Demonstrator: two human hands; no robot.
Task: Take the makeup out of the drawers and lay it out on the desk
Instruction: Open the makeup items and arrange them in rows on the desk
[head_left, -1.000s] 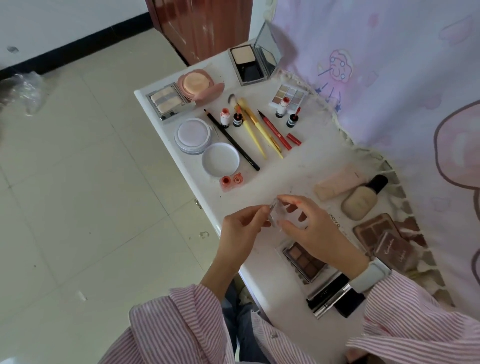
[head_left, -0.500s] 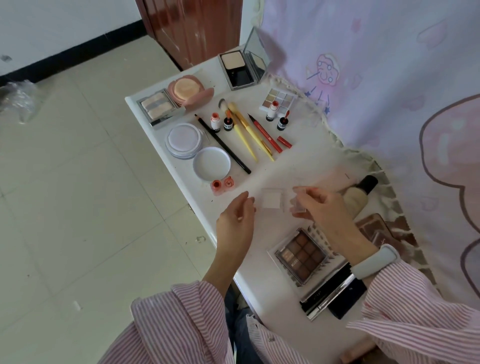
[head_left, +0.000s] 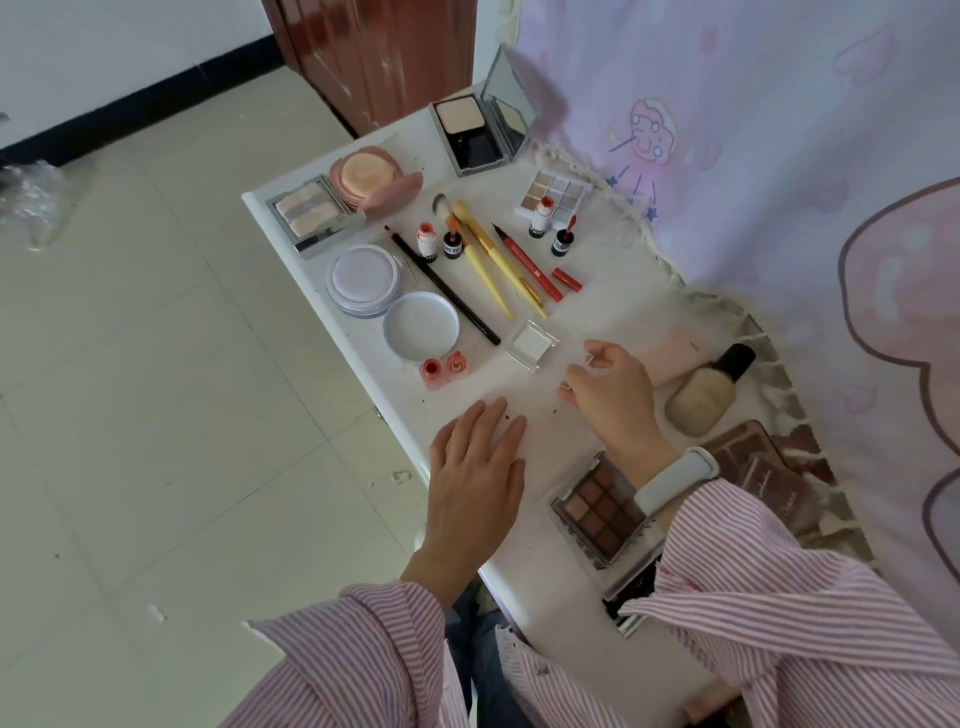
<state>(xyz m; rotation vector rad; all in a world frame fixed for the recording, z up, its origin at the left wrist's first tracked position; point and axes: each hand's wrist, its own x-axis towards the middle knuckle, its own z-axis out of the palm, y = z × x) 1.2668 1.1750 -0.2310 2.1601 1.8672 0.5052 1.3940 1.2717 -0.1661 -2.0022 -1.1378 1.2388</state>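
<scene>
A small clear square case (head_left: 533, 344) of white powder lies on the white desk (head_left: 613, 312), just below the yellow brushes (head_left: 493, 260). My right hand (head_left: 608, 395) hovers to its right, fingers curled, pinching what looks like a small clear lid (head_left: 588, 359). My left hand (head_left: 478, 467) lies flat and empty over the desk's near edge, fingers straight. Laid out beyond are round white compacts (head_left: 363, 278), a pink puff compact (head_left: 371, 174), small red-capped bottles (head_left: 427, 241) and a red liner pen (head_left: 530, 265).
A foundation bottle (head_left: 706, 392) and a pink tube (head_left: 675, 353) lie right of my right hand. A brown eyeshadow palette (head_left: 597, 509) sits under my right wrist. A mirrored compact (head_left: 478, 130) stands open at the far end. A lilac curtain (head_left: 779, 156) hangs along the right.
The clear case, held between both hands a second ago, now lies on the desk. My left hand let go and drew back flat; my right hand moved right with the clear lid.
</scene>
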